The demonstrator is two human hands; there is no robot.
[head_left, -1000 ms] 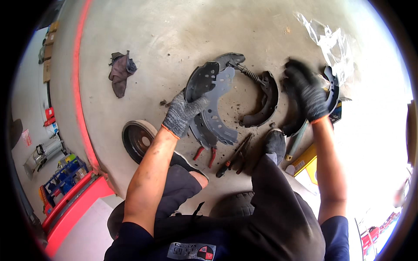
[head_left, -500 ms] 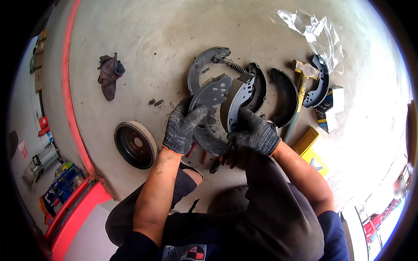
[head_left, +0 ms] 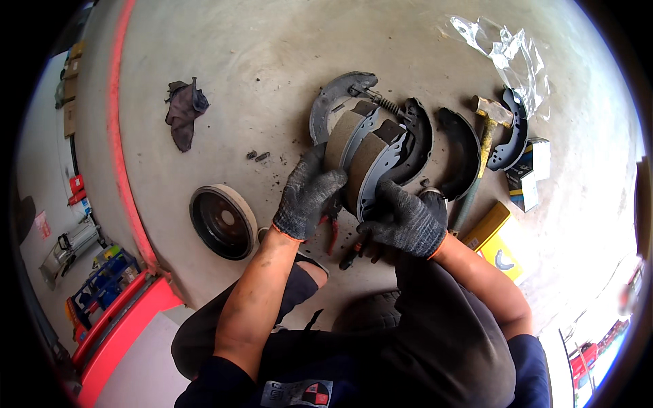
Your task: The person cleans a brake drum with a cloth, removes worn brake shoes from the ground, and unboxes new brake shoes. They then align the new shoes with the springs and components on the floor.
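Both my hands wear dark grey knitted gloves with orange cuffs. My left hand grips a curved brake shoe by its near end, thumb on top. In my right hand is a second brake shoe, pinched at its lower end. The two shoes stand side by side, tan linings turned left, metal webs right. Whether they touch is hard to tell. Behind them on the floor lies a worn brake shoe, joined by a spring-wrapped adjuster rod to another dark shoe.
Right of these are a loose shoe, a hammer, another shoe, clear plastic, a blue-and-white box and a yellow box. Leftward: small springs, a rag, a brake drum. Red-handled pliers lie near my knees.
The shoe in my left hand has turned from showing its flat metal side to showing its tan lining, and now sits parallel to the right one. The whole view has shifted slightly.
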